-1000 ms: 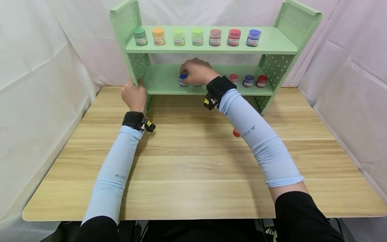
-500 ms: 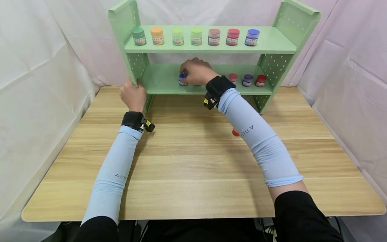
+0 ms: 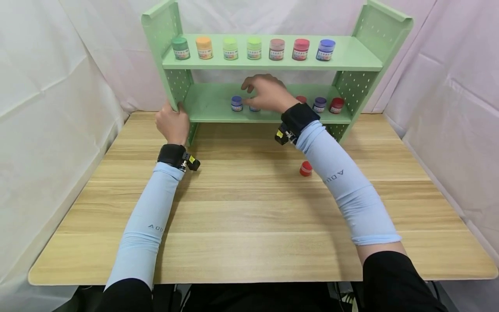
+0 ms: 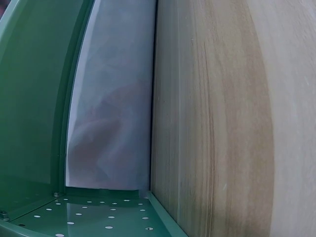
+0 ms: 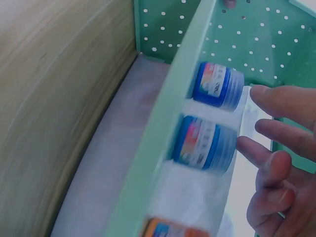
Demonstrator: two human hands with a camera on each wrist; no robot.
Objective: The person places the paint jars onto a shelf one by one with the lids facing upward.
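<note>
A green two-tier shelf (image 3: 273, 64) stands at the back of the table. My left hand (image 3: 173, 125) grips the front edge of its left side panel. On the lower tier stands a small blue paint jar (image 3: 236, 104), leftmost there. Just to its right, my right hand (image 3: 269, 93) holds nothing, its fingers spread. A second blue jar (image 3: 254, 108) is partly hidden behind that hand. The right wrist view shows the fingertips beside the lids of the two blue jars, with an orange jar (image 5: 173, 229) cut off at the bottom edge.
Several jars line the upper tier, from a dark green jar (image 3: 181, 47) to a blue-lidded jar (image 3: 325, 50). Lower right are a purple jar (image 3: 319, 105) and a dark red jar (image 3: 337, 105). A red jar (image 3: 306, 169) sits on the wooden table (image 3: 249, 216) beside the right forearm.
My right hand has let go of the leftmost blue jar and moved slightly right, fingers spread. The jar stays on the lower tier. My left hand keeps its grip on the panel.
</note>
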